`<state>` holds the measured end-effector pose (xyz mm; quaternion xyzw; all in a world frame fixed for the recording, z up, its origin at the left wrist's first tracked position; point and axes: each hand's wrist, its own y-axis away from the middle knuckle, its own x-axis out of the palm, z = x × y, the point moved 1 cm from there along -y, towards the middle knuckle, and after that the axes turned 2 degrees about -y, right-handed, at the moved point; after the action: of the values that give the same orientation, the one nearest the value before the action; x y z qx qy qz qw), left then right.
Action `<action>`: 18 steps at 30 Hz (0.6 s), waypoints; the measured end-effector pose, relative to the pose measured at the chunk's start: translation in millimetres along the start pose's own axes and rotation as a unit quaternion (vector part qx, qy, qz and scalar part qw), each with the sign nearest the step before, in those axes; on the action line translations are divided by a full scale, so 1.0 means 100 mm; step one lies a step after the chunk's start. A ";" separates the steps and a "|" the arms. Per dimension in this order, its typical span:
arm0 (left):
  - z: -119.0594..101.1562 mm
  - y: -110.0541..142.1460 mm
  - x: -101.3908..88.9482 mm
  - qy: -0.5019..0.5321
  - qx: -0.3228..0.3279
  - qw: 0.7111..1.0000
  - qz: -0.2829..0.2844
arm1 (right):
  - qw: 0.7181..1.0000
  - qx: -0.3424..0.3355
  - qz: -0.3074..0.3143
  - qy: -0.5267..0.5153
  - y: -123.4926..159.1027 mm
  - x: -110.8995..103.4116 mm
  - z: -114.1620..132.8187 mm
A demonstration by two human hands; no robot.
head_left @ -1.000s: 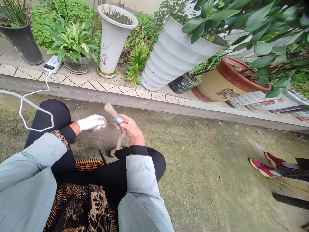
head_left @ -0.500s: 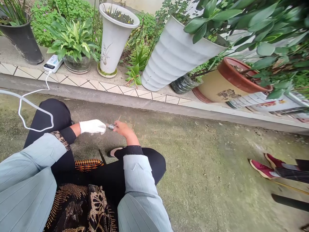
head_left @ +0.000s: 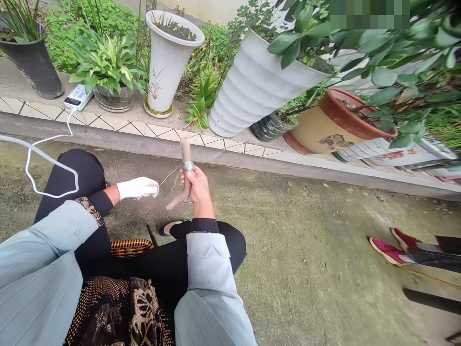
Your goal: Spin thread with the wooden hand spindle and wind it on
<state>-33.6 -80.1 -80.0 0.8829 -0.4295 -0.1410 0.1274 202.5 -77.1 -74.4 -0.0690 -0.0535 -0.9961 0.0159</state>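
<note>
My right hand (head_left: 200,185), bare, is closed around a brown forked stick (head_left: 185,150). One end of the stick points up toward the ledge; its lower part bends off to the left below my fingers. A coil of silvery wire (head_left: 188,166) is wound round the stick just above my thumb. From this coil a thin strand (head_left: 169,176) runs slantwise down to my left hand (head_left: 139,188). That hand wears a white glove and is closed on the strand, its fingertips curled and partly hidden.
Potted plants line a tiled ledge (head_left: 126,126) ahead, among them a tall white pot (head_left: 163,72). A white power bank (head_left: 78,97) with a looping cable rests there. An orange-black woven seat (head_left: 131,247) shows below me. Another person's red shoes (head_left: 387,250) are at right.
My right hand has turned and risen, swinging the stick upright into fuller view. The coil has moved away from my left hand, exposing the strand between them. My left hand has barely moved.
</note>
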 end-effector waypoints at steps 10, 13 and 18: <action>-0.09 0.06 0.09 -0.106 0.026 0.989 0.098 | 0.815 0.126 0.055 0.562 -0.04 0.19 -0.25; -0.09 0.08 0.08 -0.120 -0.002 0.988 0.096 | 0.764 0.138 0.178 0.605 0.01 0.23 -0.26; -0.11 0.09 -0.11 -0.115 0.047 0.992 -0.014 | 0.803 0.243 0.424 0.342 0.15 0.19 -0.16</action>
<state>-42.7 -75.6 -65.2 0.8720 -0.4346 -0.2229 0.0339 181.8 -94.6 -86.1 0.2663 -0.2500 -0.8037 0.4698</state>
